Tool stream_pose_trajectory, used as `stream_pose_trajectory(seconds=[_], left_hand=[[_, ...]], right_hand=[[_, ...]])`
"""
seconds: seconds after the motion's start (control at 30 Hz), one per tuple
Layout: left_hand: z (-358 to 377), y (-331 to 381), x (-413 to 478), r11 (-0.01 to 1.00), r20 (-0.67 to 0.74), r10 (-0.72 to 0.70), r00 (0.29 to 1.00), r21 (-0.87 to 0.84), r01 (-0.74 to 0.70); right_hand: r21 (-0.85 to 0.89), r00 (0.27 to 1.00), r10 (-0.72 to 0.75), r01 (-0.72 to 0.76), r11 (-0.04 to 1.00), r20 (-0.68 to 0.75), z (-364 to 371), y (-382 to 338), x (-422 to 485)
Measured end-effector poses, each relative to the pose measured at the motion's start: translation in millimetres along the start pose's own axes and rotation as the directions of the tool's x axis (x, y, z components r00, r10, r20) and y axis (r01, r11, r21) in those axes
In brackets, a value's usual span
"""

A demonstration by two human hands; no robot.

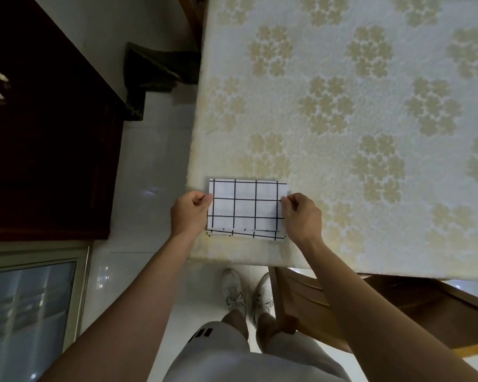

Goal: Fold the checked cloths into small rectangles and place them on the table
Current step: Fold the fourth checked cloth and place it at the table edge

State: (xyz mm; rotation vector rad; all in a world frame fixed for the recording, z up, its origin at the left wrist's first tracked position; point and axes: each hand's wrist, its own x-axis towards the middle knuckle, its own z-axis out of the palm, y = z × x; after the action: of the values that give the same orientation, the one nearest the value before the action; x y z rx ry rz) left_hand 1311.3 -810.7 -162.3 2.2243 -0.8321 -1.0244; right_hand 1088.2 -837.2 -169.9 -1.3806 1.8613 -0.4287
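With left grip (pixel 189 213) and right grip (pixel 301 216) pinching opposite edges of the folded checked cloth (pixel 246 205), lower flat onto worktop (pixel 342 175), layers aligned.

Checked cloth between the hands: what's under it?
A checked strip shows at the near edge of the checked cloth, on the floral tablecloth. Whether it is a second cloth or a lower layer is covered.

No word, number or brand can be read anywhere here. The nearest thing to a sign is three short black bars (pixel 202 333) on the white shorts (pixel 226 354). The checked cloth (pixel 246 208) at the table's (pixel 342 106) near left corner carries only grid lines.
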Motion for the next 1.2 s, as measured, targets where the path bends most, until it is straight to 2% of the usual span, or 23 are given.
stream_pose_trajectory(seconds=[0.17, 0.27, 0.4, 0.53, 0.7, 0.83, 0.9, 1.03, 1.2], left_hand=[[-9.2, -2.9, -3.4, 0.999, -0.024, 0.028, 0.999, 0.043, -0.027], [-26.6, -3.7, -19.7, 0.963, -0.016, 0.2, 0.98, 0.186, -0.193], [-43.0, -3.6, -51.3, 0.749, 0.077, 0.513, 0.855, 0.445, -0.49], [-45.2, -10.2, -74.8, 0.514, 0.222, 0.635, 0.739, 0.593, -0.62], [-43.6, -24.7, -86.4, 0.437, 0.346, 0.579, 0.739, 0.633, -0.639], [-38.1, -29.5, -87.0, 0.379, 0.476, 0.472, 0.742, 0.65, -0.659], [-32.8, -28.6, -86.3, 0.343, 0.518, 0.427, 0.741, 0.665, -0.663], [-19.7, -27.1, -79.1, 0.304, 0.531, 0.365, 0.765, 0.708, -0.637], [-7.3, -33.6, -67.2, 0.321, 0.51, 0.317, 0.8, 0.736, -0.597]], right_hand=[[-0.031, 1.0, 0.021, -0.021, 0.999, -0.002, -6.1, 3.4, -4.3], [-0.084, 0.999, -0.031, 0.029, 0.996, -0.027, -19.1, 4.5, -17.5], [-0.166, 0.98, -0.198, 0.189, 0.968, -0.036, -36.7, 2.9, -44.2], [-0.305, 0.929, -0.37, 0.35, 0.886, -0.008, -40.8, 5.5, -67.1], [-0.468, 0.88, -0.464, 0.453, 0.759, 0.101, -29.5, 11.3, -88.7], [-0.524, 0.891, -0.423, 0.442, 0.729, 0.164, -19.9, 8.0, -99.5], [-0.532, 0.895, -0.373, 0.445, 0.72, 0.244, -16.6, 5.9, -100.9], [-0.566, 0.854, -0.268, 0.501, 0.655, 0.446, -12.0, 5.0, -85.2], [-0.595, 0.836, -0.212, 0.517, 0.616, 0.506, -6.0, 9.6, -67.8]])
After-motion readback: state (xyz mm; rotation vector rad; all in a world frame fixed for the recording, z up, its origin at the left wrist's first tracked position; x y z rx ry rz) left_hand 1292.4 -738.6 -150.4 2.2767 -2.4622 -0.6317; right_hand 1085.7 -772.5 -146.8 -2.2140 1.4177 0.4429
